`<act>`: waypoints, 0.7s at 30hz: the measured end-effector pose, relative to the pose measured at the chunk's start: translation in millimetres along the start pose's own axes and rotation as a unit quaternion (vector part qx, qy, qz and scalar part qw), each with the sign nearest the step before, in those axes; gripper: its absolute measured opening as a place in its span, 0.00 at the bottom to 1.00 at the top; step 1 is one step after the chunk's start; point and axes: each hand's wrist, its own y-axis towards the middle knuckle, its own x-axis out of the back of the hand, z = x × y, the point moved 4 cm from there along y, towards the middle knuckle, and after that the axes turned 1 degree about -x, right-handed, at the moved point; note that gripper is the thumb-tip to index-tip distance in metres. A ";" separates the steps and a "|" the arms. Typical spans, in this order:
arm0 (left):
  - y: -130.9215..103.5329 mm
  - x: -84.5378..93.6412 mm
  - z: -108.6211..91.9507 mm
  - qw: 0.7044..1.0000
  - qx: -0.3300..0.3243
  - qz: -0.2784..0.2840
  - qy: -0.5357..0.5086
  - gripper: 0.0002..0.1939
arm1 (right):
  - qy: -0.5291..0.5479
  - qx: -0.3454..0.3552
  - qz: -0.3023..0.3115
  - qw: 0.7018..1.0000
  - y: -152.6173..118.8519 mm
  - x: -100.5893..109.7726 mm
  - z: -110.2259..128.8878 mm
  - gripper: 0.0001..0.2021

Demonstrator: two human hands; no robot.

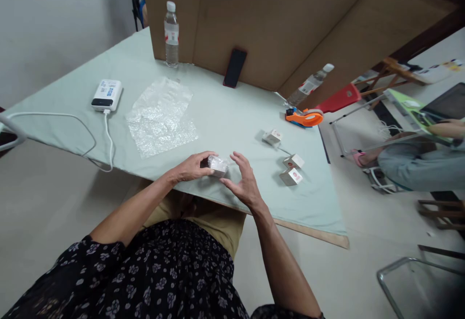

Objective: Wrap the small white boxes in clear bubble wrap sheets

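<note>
A small box in clear bubble wrap (218, 165) rests near the front edge of the table. My left hand (194, 167) grips its left side between thumb and fingers. On the other side, my right hand (244, 181) is open, thumb and fingers spread just right of the wrapped box and apart from it. Sheets of bubble wrap (160, 118) lie flat to the left, beyond my left hand. Three small white boxes stand to the right: one farther back (273, 137), and two close together, the rear one (293, 161) and the front one (291, 177).
An orange tape dispenser (304, 117) and a tilted bottle (310, 86) are at the back right. A phone (235, 68) leans on a cardboard panel (254, 18). An upright bottle (171, 35) and a cabled power bank (107, 95) are leftward. A person sits at far right.
</note>
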 end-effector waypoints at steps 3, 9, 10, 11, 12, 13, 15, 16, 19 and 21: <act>5.7 -6.8 -5.9 0.999 0.007 0.013 -0.051 0.26 | 0.112 -0.063 0.037 0.991 5.6 -1.6 -13.7 0.39; 30.7 -24.5 -14.7 0.996 0.035 0.004 -0.077 0.23 | 0.270 -0.168 -0.010 0.948 9.5 4.4 -38.2 0.36; 35.9 -27.9 -13.6 0.996 0.041 0.000 -0.084 0.26 | 0.280 -0.183 -0.022 0.942 9.5 8.1 -42.8 0.36; 40.9 -31.1 -11.9 0.995 0.047 -0.005 -0.092 0.30 | 0.288 -0.199 -0.036 0.936 9.7 12.7 -48.0 0.36; 45.4 -34.0 -9.9 0.994 0.054 -0.012 -0.097 0.34 | 0.294 -0.217 -0.052 0.929 10.3 18.0 -53.9 0.37; 49.0 -36.5 -7.6 0.993 0.059 -0.021 -0.098 0.37 | 0.301 -0.237 -0.071 0.921 11.2 24.2 -60.4 0.37; 53.3 -40.2 -3.7 0.993 0.065 -0.034 -0.090 0.40 | 0.311 -0.281 -0.122 0.899 13.9 38.8 -74.8 0.38; 53.7 -41.5 -2.5 0.994 0.064 -0.038 -0.080 0.39 | 0.310 -0.300 -0.152 0.889 15.8 47.0 -82.2 0.39; 48.8 -43.8 -1.9 0.998 0.052 -0.032 -0.027 0.31 | 0.266 -0.336 -0.222 0.876 23.6 71.4 -102.5 0.39; 42.2 -43.9 -3.1 0.999 0.042 -0.026 0.019 0.25 | 0.224 -0.354 -0.235 0.877 30.3 84.0 -115.3 0.39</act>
